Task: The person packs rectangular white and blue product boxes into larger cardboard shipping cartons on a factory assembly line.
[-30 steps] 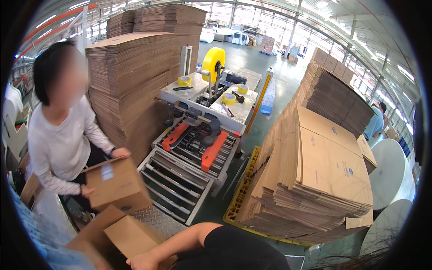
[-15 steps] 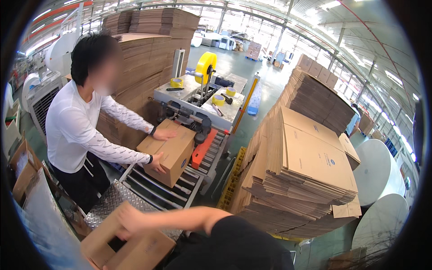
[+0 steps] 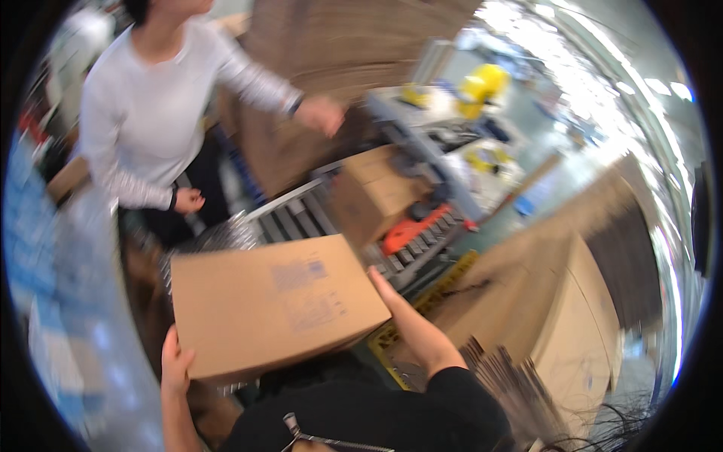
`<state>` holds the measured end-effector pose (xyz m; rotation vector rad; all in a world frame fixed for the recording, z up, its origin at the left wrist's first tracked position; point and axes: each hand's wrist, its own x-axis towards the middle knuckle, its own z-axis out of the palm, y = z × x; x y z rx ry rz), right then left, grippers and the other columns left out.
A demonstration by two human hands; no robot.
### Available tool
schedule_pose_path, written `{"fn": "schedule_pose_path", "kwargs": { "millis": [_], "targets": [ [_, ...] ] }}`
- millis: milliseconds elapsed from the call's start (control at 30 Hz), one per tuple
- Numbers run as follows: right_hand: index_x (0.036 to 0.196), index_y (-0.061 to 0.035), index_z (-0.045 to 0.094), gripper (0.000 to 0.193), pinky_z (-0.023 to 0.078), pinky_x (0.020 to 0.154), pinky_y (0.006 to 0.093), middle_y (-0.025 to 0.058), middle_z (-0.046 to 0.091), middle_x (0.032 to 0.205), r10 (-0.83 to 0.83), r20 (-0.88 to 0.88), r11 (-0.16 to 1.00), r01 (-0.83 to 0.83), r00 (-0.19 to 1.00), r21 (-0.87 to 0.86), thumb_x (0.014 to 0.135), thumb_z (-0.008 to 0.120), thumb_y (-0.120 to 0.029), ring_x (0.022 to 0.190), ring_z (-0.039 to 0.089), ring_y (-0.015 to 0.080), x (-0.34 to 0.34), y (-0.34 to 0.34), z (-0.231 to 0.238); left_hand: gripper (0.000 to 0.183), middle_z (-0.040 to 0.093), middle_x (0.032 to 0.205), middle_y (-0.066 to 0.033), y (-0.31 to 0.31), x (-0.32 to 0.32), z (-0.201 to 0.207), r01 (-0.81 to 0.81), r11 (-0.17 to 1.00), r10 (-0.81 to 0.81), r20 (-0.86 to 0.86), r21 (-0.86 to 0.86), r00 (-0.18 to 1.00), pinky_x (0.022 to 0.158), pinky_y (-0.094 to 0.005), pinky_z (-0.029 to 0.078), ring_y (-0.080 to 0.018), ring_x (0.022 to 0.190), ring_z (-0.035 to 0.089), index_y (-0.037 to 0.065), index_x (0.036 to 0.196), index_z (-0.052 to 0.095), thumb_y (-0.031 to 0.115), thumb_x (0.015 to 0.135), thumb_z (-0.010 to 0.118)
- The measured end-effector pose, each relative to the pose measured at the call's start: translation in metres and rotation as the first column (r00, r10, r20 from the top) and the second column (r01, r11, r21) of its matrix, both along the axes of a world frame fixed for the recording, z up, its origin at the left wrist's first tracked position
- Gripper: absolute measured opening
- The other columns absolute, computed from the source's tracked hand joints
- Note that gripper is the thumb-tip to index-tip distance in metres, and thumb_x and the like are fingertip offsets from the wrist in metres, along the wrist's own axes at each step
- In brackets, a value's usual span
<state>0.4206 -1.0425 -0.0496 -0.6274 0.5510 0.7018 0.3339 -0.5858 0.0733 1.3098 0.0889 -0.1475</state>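
Observation:
A brown cardboard box (image 3: 241,301) with blurred print on its upper face is held up in front of me, between my two hands. My left hand (image 3: 178,360) grips its near left corner, thumb against the side. At the box's right end my right hand (image 3: 381,290) presses on it; part of those fingers is hidden behind the cardboard. Beyond it, a second cardboard box (image 3: 370,197) sits on the roller conveyor (image 3: 297,218), beside the taping machine's orange plate (image 3: 416,229). Neither of my hands touches that one.
Across the conveyor stands a co-worker in a white top (image 3: 151,98), one hand (image 3: 320,114) stretched over the rollers. Flat cardboard stacks (image 3: 576,309) rise at the right. A diamond-plate metal surface (image 3: 226,235) lies behind my box. A yellow tape roll (image 3: 482,87) tops the machine.
The box near me, its top open before, is now raised and turned with a closed face up, both hands on it. The other box moved along the rollers; the co-worker let go of it.

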Motion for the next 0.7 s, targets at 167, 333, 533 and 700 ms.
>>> {"fn": "schedule_pose_path", "kwargs": {
  "millis": [167, 333, 533, 700],
  "targets": [
    [0.147, -0.0155, 0.0, 0.08, 0.015, 0.11, 0.0462, 0.0118, 0.01, 0.153, 0.456, 0.471, 0.816, -0.144, 0.755, -0.56, 0.091, 0.038, -0.057, 0.14, 0.009, 0.0283, 0.003, 0.061, 0.014, 0.044, 0.058, 0.11, -0.0135, -0.113, 0.017, 0.005, 0.337, 0.788, -0.409, 0.029, 0.516, 0.912, 0.085, -0.0334, 0.046, -0.0194, 0.103, 0.055, -0.008, 0.12, 0.044, 0.01, 0.08, 0.053],
    [0.145, -0.0054, -0.002, 0.087, 0.027, 0.107, 0.0385, 0.0335, 0.025, 0.14, 0.853, 0.453, 0.331, 0.401, 0.26, -0.854, 0.081, 0.057, -0.012, 0.133, 0.029, 0.0388, 0.006, 0.14, 0.067, 0.045, 0.048, 0.125, -0.0196, -0.129, 0.048, 0.015, 0.375, 0.356, -0.724, -0.001, 0.856, 0.689, 0.092, -0.0477, 0.038, -0.0315, 0.112, 0.049, -0.003, 0.116, 0.047, 0.025, 0.082, 0.059],
    [0.143, -0.0023, 0.013, 0.073, 0.043, 0.092, 0.0401, 0.03, 0.057, 0.111, 0.821, 0.341, 0.246, 0.257, 0.457, -0.935, 0.081, 0.049, -0.007, 0.112, 0.053, 0.0375, 0.026, 0.104, 0.037, 0.09, 0.027, 0.143, -0.0254, 0.091, -0.014, -0.104, 0.525, -0.309, 0.119, -0.515, 0.793, 0.849, 0.111, -0.0462, 0.018, -0.034, 0.136, 0.021, -0.006, 0.132, 0.04, 0.066, 0.079, 0.047],
    [0.108, 0.0031, 0.058, 0.031, 0.049, 0.079, 0.0329, 0.013, 0.065, 0.097, 0.748, 0.307, 0.419, -0.06, 0.588, -0.906, 0.08, 0.048, -0.001, 0.091, 0.062, 0.0221, 0.041, 0.107, 0.026, 0.066, 0.056, 0.12, -0.0238, 0.055, -0.037, -0.244, 0.457, 0.697, -0.118, -0.54, 0.552, 0.833, 0.098, -0.0429, 0.036, -0.0377, 0.117, 0.049, -0.005, 0.11, 0.06, 0.052, 0.093, 0.031]
  ]
}}
